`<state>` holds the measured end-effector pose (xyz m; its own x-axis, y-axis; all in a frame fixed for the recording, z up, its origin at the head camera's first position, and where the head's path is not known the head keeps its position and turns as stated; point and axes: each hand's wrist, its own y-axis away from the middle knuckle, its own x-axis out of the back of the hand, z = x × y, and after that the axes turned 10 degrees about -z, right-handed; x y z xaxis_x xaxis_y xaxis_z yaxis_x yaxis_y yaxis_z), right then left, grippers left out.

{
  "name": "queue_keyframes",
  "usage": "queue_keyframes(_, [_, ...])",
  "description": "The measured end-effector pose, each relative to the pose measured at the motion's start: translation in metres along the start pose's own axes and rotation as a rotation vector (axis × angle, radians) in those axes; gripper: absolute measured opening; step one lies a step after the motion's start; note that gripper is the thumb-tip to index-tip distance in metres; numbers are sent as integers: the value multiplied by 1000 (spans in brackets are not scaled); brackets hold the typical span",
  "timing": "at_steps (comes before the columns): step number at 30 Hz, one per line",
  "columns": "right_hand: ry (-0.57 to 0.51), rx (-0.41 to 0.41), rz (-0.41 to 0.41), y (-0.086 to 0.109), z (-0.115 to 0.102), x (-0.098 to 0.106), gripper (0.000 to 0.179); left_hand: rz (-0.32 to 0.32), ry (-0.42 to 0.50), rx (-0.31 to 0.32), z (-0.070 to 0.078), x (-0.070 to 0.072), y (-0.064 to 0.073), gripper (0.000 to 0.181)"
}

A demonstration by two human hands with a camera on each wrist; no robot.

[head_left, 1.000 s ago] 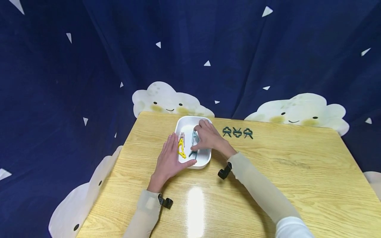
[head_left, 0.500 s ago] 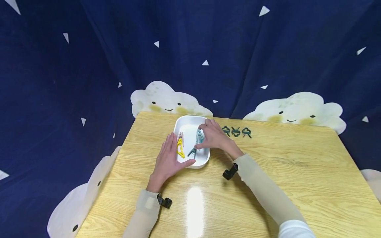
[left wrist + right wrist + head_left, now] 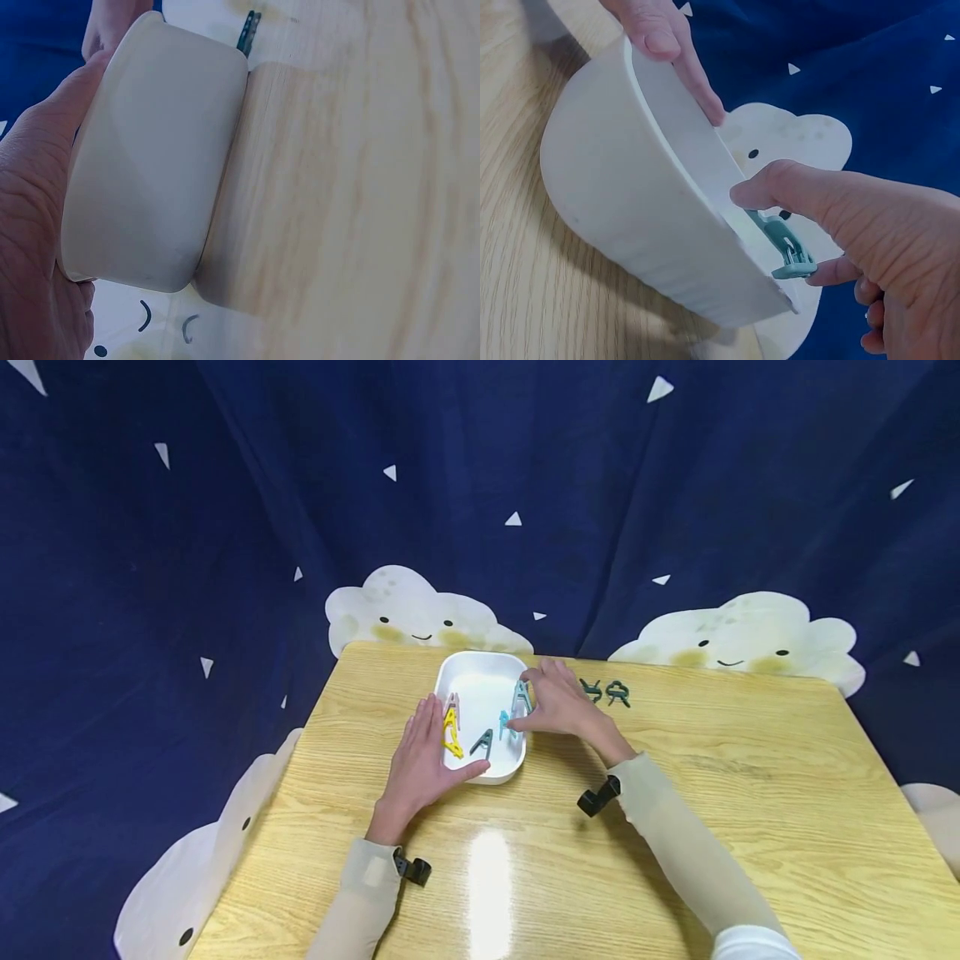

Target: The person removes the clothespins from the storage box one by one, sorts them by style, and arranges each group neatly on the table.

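Note:
A white plastic basin (image 3: 480, 664) stands on the table. My left hand (image 3: 415, 764) rests against its left side with straight fingers, thumb over the near rim. At the right rim, my right hand (image 3: 558, 702) holds a teal clothespin (image 3: 787, 246) between thumb and fingers; the right wrist view shows it above the rim. Inside the basin lie a light blue clothespin (image 3: 505, 724), a dark green clothespin (image 3: 483, 743), a yellow clothespin (image 3: 452, 735) and a pink clothespin (image 3: 453, 703), the last two close to my left fingers.
Dark green cloud-shaped clips (image 3: 618, 693) lie in a row right of the basin, partly covered by my right hand. The wooden table (image 3: 720, 793) ends at the back against a dark blue curtain (image 3: 450, 527) with white clouds.
My right hand has moved right with the teal clothespin, from mid-basin to the right rim. The dark green and light blue clothespins now show more fully. The left hand stays put.

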<state>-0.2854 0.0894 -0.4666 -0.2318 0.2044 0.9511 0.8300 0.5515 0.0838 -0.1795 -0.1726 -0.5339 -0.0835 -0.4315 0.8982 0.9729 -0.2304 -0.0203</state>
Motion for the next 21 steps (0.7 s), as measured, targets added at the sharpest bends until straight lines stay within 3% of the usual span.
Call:
queue_keyframes(14, [-41,-52,49,19,24,2,93,14,7,-6,-1,-1,0,136])
queue_keyframes(21, [3,-44,65,25,38,-2,91,26,21,-10,-1,-1,0,137])
